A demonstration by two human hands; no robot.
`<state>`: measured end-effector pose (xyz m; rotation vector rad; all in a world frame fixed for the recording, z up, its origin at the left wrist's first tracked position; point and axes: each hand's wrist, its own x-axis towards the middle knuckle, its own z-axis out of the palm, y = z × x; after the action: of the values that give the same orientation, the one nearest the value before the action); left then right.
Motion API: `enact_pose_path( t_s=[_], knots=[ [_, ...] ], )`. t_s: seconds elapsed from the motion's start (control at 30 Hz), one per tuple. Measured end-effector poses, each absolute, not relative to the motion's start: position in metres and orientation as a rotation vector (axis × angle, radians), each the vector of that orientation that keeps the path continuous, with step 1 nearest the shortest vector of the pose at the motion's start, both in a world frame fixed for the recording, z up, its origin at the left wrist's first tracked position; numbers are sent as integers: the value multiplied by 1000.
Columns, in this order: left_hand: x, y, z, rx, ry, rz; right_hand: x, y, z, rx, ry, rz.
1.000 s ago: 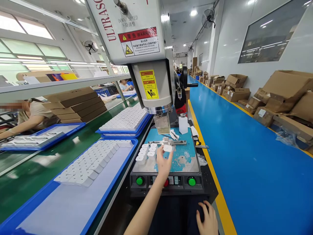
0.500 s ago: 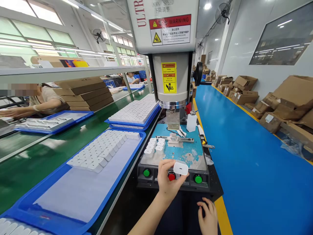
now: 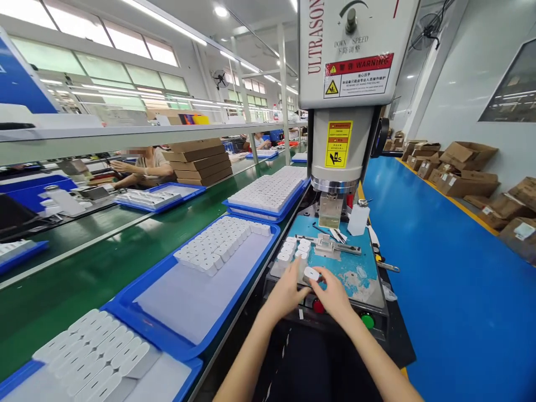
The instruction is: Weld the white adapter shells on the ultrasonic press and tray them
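Both left hand [image 3: 288,291] and right hand [image 3: 336,297] pinch one white adapter [image 3: 312,273], fingers [image 3: 323,274] seemingly closed around it.

The left hand [image 3: 288,291] and right hand [image 3: 336,298] hide the white charger's [image 3: 312,273] underside and the control panel's [image 3: 379,328] left end. The red button [image 3: 318,306] shows only half. The picture's top edge cuts off the ultrasonic welder [image 3: 355,56].

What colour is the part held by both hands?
White; the part shows best in the head view.
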<state>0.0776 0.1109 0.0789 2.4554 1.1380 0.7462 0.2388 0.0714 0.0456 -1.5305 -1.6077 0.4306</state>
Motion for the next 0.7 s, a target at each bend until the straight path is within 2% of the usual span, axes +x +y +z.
enact_pose_path(
  t_s=[0.07, 0.13, 0.27, 0.47, 0.6, 0.7],
  knots=[
    [66, 139, 106, 2525, 1385, 462, 236, 91, 40, -1601, -1664, 340],
    [63, 173, 133, 2525, 1493, 330, 232, 109, 36, -1652, -1709, 268],
    [81, 238, 159, 2552, 1394, -32, 225, 132, 27, -1672, -1746, 259],
    [91, 275, 119, 2657, 1169, -487, 215, 134, 13, -1720, -1738, 224],
    [75, 288, 91, 2722, 972, -483, 217, 140, 11, -1804, -1723, 151],
    [71, 295, 82, 2684, 948, -451, 226, 156, 12, -1849, -1781, 272]
  ],
)
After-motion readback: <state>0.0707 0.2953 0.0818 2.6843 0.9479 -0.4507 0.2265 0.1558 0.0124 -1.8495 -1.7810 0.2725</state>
